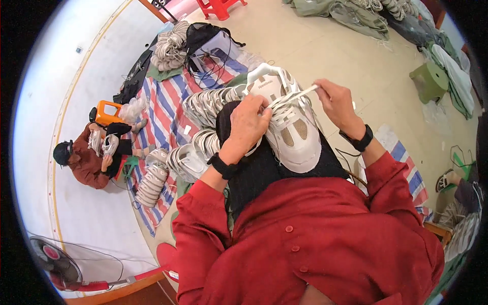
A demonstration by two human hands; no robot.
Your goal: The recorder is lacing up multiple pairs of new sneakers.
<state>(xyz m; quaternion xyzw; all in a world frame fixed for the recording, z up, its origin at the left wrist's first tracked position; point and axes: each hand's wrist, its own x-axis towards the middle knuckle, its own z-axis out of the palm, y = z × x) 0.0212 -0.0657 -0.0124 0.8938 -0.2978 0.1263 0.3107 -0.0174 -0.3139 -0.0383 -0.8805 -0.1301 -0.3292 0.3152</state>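
Note:
Across my lap lies a white sneaker (299, 147) with beige mesh panels, its toe toward me and its tongue pointing away. A pale shoelace (304, 93) runs out from its upper eyelets to the right, drawn straight. The fingers of my right hand (336, 104) pinch the end of that lace, off to the right of the shoe. At the shoe's left side, my left hand (247, 121) is closed by the lacing, thumb and forefinger on the lace; its other fingers are partly hidden. Both wrists wear black bands.
Rows of similar shoes (185, 161) stand on a striped sheet (165, 109) at left. Beyond them, a person (84, 160) sits handling shoes. A fan (56, 262) is at lower left, a green stool (429, 81) at right. Another person's foot (447, 180) shows at far right.

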